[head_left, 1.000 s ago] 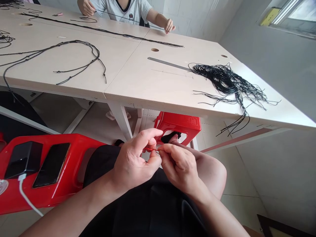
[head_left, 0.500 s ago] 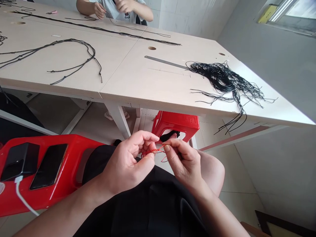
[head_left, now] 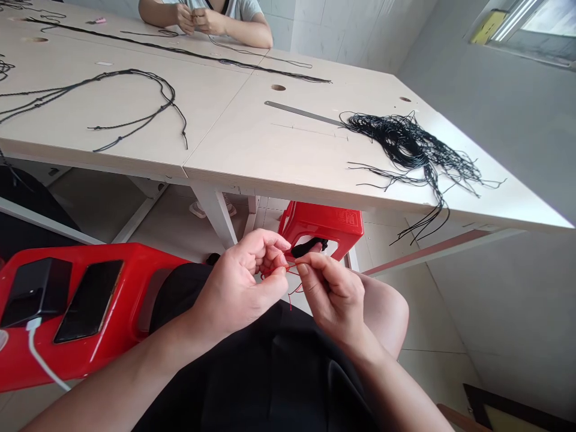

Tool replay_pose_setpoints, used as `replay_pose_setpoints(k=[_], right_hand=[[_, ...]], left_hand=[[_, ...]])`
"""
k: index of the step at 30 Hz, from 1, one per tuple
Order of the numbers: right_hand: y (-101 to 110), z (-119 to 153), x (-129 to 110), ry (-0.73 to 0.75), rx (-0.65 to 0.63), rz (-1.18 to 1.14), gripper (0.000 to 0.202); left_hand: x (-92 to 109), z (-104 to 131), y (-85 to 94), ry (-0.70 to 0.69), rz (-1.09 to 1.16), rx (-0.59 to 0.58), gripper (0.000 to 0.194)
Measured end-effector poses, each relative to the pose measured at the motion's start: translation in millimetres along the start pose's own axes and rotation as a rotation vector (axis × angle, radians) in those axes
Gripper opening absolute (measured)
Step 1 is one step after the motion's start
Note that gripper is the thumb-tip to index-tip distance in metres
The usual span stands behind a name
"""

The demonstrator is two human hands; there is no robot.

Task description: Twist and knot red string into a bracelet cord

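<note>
Above my lap, my left hand (head_left: 247, 288) is closed, its thumb and fingers pinching a thin red cord (head_left: 296, 290). Part of the cord is hidden inside that hand. My right hand (head_left: 335, 294) pinches the same cord between thumb and forefinger, a short way to the right. A short red stretch spans the gap between the hands, and loose strands dangle below it.
A pale table (head_left: 225, 138) runs across in front, bearing a bundle of black cords (head_left: 409, 144), a steel ruler (head_left: 301, 112) and knotted black cords (head_left: 148, 75). Red stools (head_left: 130, 282) hold a phone (head_left: 90, 300) and power bank (head_left: 38, 291). Opposite, a person handles cord.
My left fingers have closed in over the twisted part of the red cord, and less of it shows. A loose end now hangs lower. The person opposite has brought both hands together.
</note>
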State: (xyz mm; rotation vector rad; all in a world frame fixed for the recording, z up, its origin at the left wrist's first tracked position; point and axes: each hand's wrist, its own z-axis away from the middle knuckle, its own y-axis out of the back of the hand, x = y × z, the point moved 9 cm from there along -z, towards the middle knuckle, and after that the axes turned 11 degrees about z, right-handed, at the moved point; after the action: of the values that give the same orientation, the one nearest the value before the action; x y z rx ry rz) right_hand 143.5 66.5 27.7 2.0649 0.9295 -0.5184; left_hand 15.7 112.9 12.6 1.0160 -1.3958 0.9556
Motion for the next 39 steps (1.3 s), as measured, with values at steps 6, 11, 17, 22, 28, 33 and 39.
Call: replay_pose_setpoints(k=[6, 11, 17, 22, 28, 33, 39], right_hand=[[4.7, -4.9, 11.2, -0.050, -0.030, 0.041, 0.015], [7.6, -6.5, -1.7, 0.077, -0.029, 0.054, 0.032], [-17.0, -0.1, 23.6, -0.198, -0.229, -0.236, 0.007], [-20.6, 4.7, 33.0, -0.361, -0.289, -0.329, 0.014], [-17.8, 8.0, 48.1, -0.536, -0.265, -0.436, 0.021], [-7.8, 14.8, 70.7, -0.678, -0.202, -0.450, 0.025], [-2.6, 17.8, 86.3, -0.749, -0.205, -0.395, 0.028]], left_hand=[[-2.7, 1.6, 6.6, 0.048, 0.005, 0.017, 0.019], [-6.7, 0.3, 6.4, 0.074, -0.017, 0.032, 0.019], [-7.8, 2.0, 5.0, 0.137, -0.003, -0.023, 0.020], [-6.9, 4.9, 14.7, 0.137, -0.093, -0.008, 0.020], [-9.9, -3.1, 37.7, 0.149, -0.094, 0.037, 0.019], [-9.0, -7.9, 76.7, 0.142, -0.221, 0.163, 0.016], [-4.2, -8.0, 107.2, 0.129, -0.329, 0.256, 0.017]])
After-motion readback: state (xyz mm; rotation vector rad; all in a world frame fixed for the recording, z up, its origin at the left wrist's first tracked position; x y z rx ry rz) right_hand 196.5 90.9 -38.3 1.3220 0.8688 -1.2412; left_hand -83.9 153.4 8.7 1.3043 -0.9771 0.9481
